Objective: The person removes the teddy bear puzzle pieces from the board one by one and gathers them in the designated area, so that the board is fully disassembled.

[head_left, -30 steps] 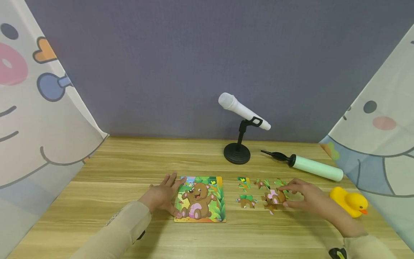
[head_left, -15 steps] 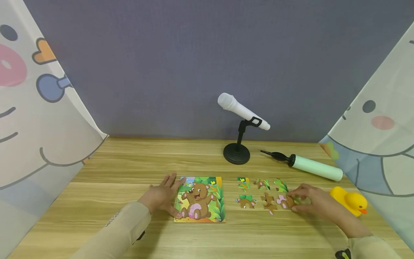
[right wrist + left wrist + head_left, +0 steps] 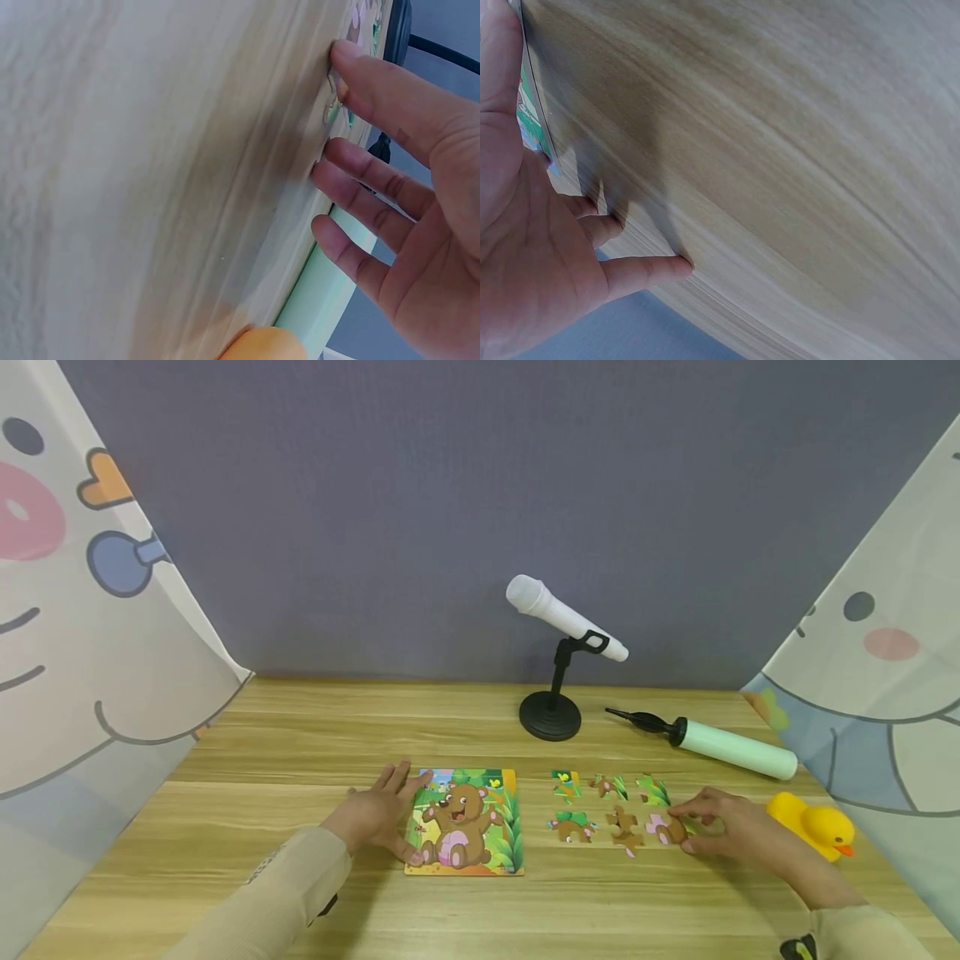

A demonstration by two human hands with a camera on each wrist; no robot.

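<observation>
A square bear picture puzzle [image 3: 468, 822] lies flat on the wooden table. Its left side is touched by my left hand [image 3: 375, 814], whose fingers are spread and whose thumb and index finger rest on the edge. To the right, my right hand [image 3: 738, 835] pinches a brown and pink puzzle piece [image 3: 670, 829] by thumb and forefinger, low at the table. Beside it lie a brown piece [image 3: 626, 829], a green leaf piece [image 3: 652, 790], a paw piece [image 3: 604, 786], a duck piece [image 3: 566, 783] and a bear-head piece [image 3: 573, 827]. The right wrist view shows the pieces only edge-on.
A white microphone [image 3: 567, 617] on a black stand [image 3: 550, 716] rises behind the pieces. A mint-green hand pump [image 3: 735, 750] lies at the back right. The yellow rubber duck [image 3: 810, 827] sits just right of my right hand. A grey wall [image 3: 375, 527] bounds the table's back.
My right hand has moved right with the brown and pink piece, drawing it off the brown piece and down beside it. My left hand stays on the puzzle's edge.
</observation>
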